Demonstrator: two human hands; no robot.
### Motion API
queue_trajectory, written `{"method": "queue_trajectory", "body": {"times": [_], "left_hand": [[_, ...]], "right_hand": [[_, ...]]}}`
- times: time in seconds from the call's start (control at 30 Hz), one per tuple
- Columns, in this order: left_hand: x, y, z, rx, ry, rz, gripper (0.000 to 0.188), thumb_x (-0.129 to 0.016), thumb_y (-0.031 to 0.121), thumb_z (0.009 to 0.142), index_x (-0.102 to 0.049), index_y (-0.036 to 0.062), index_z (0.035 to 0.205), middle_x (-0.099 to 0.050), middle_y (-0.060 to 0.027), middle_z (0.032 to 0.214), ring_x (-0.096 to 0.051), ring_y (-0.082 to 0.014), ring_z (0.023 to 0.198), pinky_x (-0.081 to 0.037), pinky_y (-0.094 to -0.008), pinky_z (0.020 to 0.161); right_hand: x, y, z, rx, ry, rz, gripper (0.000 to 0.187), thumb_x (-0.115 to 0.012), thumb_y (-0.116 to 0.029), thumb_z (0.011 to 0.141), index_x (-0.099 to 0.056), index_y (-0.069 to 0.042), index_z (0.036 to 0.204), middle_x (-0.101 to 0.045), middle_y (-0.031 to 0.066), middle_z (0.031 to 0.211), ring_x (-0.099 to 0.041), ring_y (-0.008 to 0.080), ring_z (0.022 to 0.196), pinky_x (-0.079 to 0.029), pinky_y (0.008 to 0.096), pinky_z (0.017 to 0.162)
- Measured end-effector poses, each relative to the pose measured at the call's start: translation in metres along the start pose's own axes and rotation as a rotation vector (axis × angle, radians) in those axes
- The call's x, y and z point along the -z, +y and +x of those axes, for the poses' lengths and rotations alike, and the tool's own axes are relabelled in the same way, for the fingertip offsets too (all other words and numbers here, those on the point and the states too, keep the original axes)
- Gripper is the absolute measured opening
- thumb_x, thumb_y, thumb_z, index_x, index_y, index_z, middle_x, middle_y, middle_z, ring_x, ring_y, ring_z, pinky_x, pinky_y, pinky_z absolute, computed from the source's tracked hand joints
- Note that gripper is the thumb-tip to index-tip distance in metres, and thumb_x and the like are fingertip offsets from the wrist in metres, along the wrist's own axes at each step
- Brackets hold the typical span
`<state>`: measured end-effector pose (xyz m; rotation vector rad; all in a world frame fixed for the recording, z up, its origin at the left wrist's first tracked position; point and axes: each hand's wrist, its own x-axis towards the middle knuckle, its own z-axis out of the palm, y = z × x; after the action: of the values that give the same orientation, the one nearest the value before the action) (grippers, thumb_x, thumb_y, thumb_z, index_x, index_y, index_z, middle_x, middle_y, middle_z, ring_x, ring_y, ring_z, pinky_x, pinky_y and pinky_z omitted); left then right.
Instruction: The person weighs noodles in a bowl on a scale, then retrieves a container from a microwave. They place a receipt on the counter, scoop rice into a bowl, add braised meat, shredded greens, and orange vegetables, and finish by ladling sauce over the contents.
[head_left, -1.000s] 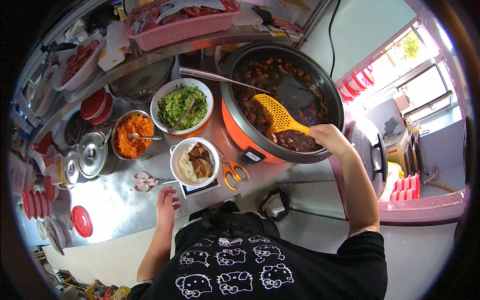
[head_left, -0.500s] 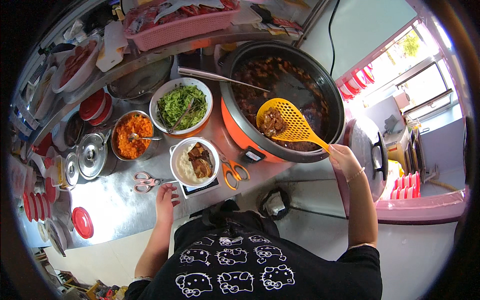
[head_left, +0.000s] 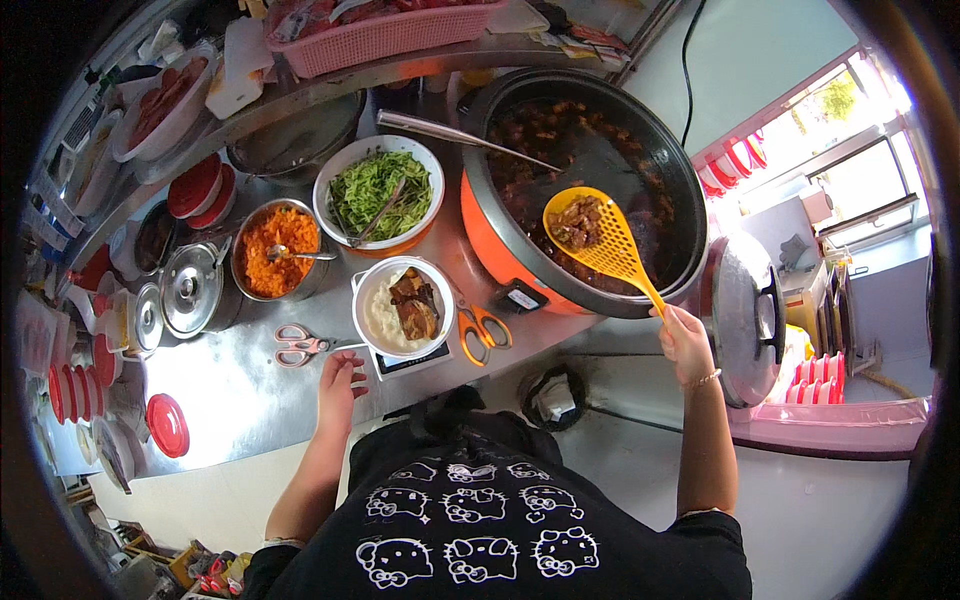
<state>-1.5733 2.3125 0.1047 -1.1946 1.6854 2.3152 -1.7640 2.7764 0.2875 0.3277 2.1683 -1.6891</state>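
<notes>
Right hand: at two o'clock, the right hand [head_left: 686, 345] has its fingers wrapped around the handle end of the yellow skimmer [head_left: 612, 250].
Skimmer: its perforated head hangs over the six o'clock part of the big orange cooker [head_left: 482, 225], carrying brown chunks [head_left: 577, 222].
Left hand: at ten o'clock, the left hand [head_left: 340, 385] grips nothing, fingers loosely curled near the pink-handled scissors [head_left: 297, 345]; contact is unclear.
White bowl: at eleven o'clock on the worktop [head_left: 230, 390], holding pale food and a brown slab; orange scissors [head_left: 484, 335] lie toward its four o'clock.
Step in hand: apparently scooping chunks clear of the dark liquid.
Next move calls for: likely a steady, level skimmer, with time for liquid to drain into the cooker.
</notes>
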Motion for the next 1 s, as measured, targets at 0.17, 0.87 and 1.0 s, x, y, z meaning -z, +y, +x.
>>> {"method": "queue_trajectory", "body": {"times": [0.17,0.87,1.0], "left_hand": [[0.004,-0.002,0.000,0.007,0.015,-0.001,0.017,-0.042,0.015,0.098,-0.053,0.0122,0.111,-0.060,-0.0030,0.103,-0.056,-0.0132,0.083,-0.049,-0.0288,0.067],[0.010,-0.003,0.003,-0.069,-0.043,-0.036,0.016,-0.046,0.020,0.099,-0.056,0.0097,0.106,-0.044,0.0042,0.068,-0.042,-0.0050,0.058,-0.041,-0.0223,0.054],[0.009,0.000,0.003,-0.068,0.011,0.074,0.018,-0.045,0.022,0.100,-0.057,0.0090,0.104,-0.040,0.0056,0.064,-0.040,-0.0042,0.055,-0.039,-0.0228,0.049]], "right_hand": [[-0.002,0.005,-0.003,0.031,0.072,-0.044,0.029,-0.050,-0.026,0.100,-0.067,-0.002,0.101,-0.042,-0.0089,0.058,-0.032,-0.0001,0.045,-0.023,0.0163,0.041],[-0.008,0.018,-0.007,0.057,0.087,-0.060,0.028,-0.050,-0.028,0.100,-0.065,-0.005,0.100,-0.037,-0.0095,0.054,-0.028,-0.0001,0.043,-0.020,0.0172,0.039],[-0.008,0.022,-0.008,0.059,0.094,-0.032,0.028,-0.050,-0.028,0.100,-0.065,-0.005,0.100,-0.038,-0.0095,0.054,-0.028,-0.0001,0.042,-0.020,0.0168,0.039]]}}
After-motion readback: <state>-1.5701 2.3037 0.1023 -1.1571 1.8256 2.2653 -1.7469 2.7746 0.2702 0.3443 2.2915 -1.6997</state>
